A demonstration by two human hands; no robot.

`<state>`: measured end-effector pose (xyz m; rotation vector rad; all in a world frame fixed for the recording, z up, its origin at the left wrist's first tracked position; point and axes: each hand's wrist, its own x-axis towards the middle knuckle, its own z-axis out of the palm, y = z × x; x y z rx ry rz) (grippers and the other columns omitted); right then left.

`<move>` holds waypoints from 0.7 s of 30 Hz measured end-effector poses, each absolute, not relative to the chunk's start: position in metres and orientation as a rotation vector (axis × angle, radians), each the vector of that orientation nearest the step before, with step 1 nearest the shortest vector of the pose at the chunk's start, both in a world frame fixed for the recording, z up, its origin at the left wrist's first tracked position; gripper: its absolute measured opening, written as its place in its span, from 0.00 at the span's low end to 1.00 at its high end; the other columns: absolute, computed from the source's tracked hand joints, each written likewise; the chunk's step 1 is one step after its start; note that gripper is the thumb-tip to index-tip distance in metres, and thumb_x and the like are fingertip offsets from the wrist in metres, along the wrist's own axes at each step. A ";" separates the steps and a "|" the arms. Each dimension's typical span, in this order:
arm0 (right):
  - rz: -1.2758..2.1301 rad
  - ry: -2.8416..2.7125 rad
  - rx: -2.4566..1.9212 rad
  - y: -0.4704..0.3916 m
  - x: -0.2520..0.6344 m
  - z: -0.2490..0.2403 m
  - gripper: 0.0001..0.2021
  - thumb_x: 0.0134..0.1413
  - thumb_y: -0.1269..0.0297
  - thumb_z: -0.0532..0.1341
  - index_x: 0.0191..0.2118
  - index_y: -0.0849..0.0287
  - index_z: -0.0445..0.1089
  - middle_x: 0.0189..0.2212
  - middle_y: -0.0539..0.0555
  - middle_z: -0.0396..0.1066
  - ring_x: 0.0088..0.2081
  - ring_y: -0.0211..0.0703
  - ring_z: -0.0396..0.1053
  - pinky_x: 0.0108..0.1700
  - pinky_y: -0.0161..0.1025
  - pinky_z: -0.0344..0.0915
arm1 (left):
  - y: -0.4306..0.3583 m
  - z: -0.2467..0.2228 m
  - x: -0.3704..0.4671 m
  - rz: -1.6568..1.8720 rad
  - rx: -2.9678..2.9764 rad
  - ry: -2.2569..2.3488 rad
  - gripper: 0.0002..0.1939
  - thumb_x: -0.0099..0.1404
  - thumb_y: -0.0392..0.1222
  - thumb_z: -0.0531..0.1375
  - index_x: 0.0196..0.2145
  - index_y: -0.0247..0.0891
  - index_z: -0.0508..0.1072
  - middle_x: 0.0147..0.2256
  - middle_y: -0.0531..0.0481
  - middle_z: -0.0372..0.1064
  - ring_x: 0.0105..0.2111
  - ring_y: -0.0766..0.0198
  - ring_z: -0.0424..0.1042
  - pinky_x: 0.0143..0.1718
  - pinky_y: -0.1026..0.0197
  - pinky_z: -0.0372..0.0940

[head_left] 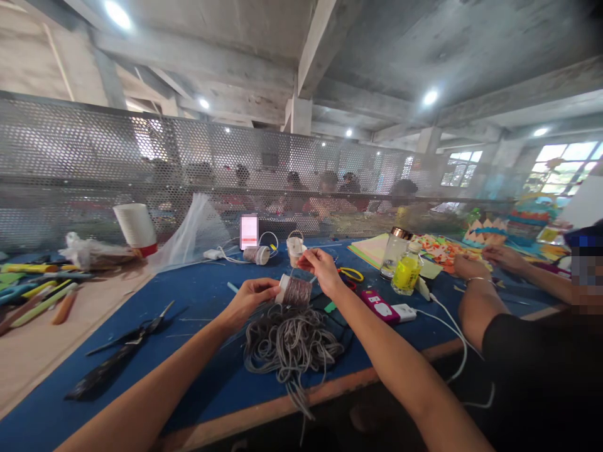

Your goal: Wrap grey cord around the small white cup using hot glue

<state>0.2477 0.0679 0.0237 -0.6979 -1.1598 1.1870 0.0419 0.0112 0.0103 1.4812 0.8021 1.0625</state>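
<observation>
My left hand (249, 301) is closed on the white bottom end of a small paper cup (294, 291), tilted on its side and wrapped in grey-brown cord. Just above the cup, my right hand (320, 267) pinches a thin strand of cord between thumb and fingers. A loose heap of grey cord (292, 345) lies below the cup, some strands hanging over the table's front edge. Behind my hands, another cord-wrapped cup (257, 254) rests on its side, and a small pale basket with a handle (296, 248) stands beside it.
Black scissors (136, 336) lie at left on the blue table (188, 370). Stacked paper cups (134, 227) and several tools (42, 292) are farther left. At right are yellow-handled scissors (351, 274), a glass jar (393, 251), a yellow bottle (407, 270), a power bank (379, 306) and a co-worker's hands (473, 267).
</observation>
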 end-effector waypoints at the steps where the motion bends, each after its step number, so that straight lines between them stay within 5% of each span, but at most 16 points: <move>1: 1.194 -1.150 -0.697 0.068 0.248 0.023 0.18 0.41 0.50 0.67 0.30 0.58 0.65 0.27 0.51 0.73 0.31 0.40 0.73 0.41 0.41 0.69 | 0.011 0.010 0.042 1.057 1.484 0.800 0.13 0.54 0.48 0.66 0.32 0.34 0.78 0.26 0.48 0.71 0.24 0.66 0.66 0.27 0.64 0.58; 21: 1.231 -1.085 -0.758 0.082 0.257 0.010 0.19 0.38 0.51 0.69 0.28 0.61 0.65 0.24 0.51 0.72 0.30 0.40 0.74 0.37 0.38 0.70 | 0.008 0.013 0.044 0.982 1.552 0.748 0.13 0.55 0.48 0.65 0.33 0.34 0.77 0.29 0.47 0.73 0.29 0.62 0.69 0.33 0.62 0.61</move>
